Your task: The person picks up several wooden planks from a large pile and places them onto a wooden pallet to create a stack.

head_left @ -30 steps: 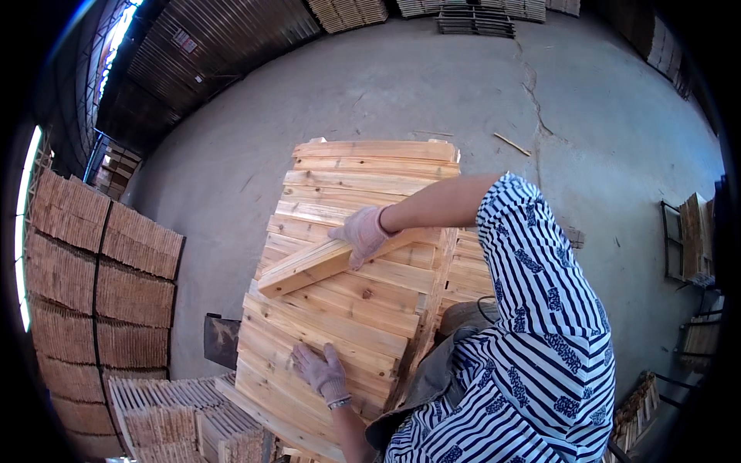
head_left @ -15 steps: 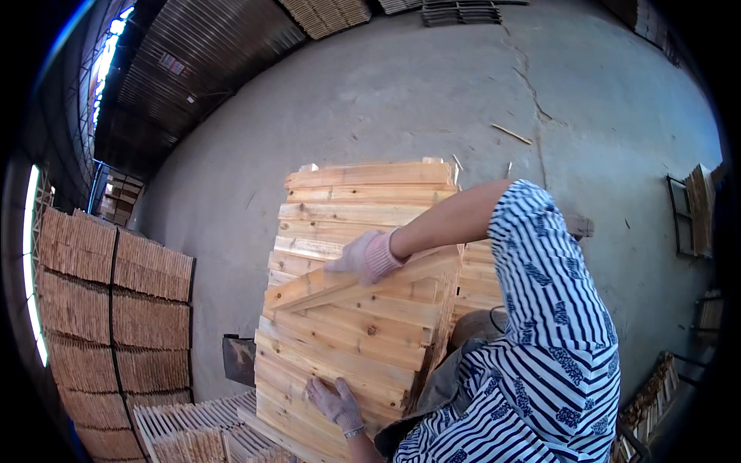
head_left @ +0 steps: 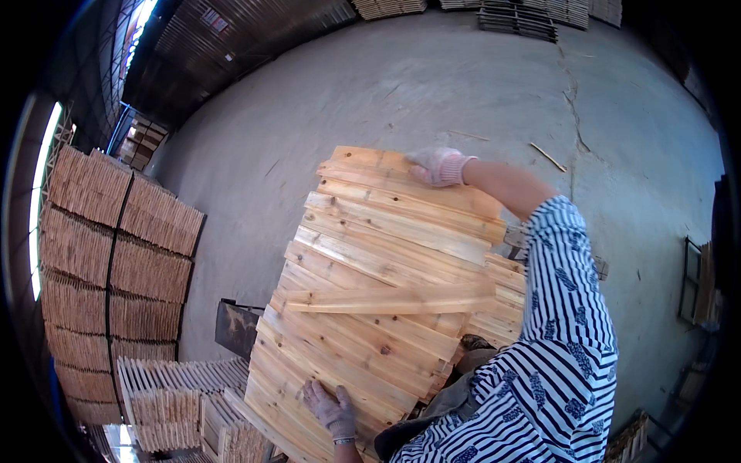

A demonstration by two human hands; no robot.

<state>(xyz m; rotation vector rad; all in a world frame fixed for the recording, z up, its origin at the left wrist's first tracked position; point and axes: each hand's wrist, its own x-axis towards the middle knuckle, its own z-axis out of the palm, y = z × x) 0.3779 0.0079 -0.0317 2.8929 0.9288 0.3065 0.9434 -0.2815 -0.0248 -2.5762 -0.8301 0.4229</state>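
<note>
A tall stack of pale wooden slats [head_left: 386,309] leans against the person's chest, fanned out and tilted, its layers stepping away toward the concrete floor [head_left: 347,92]. One loose slat [head_left: 390,299] lies crosswise over the middle, resting on the others and pinned by nothing visible. The right hand [head_left: 438,164], gloved, curls its grip over the far top edge, fingers closed onto the uppermost boards. The left hand [head_left: 332,407], also gloved, presses flat against the near lower boards, fingers spread, more a brace than a clasp. The risk, I judge: the layers are staggered, so any jolt could shear them sideways and spill them to the floor, and the crosswise slat looks the first to slide off. Bundled slat stacks [head_left: 116,255] stand well apart on the left.
</note>
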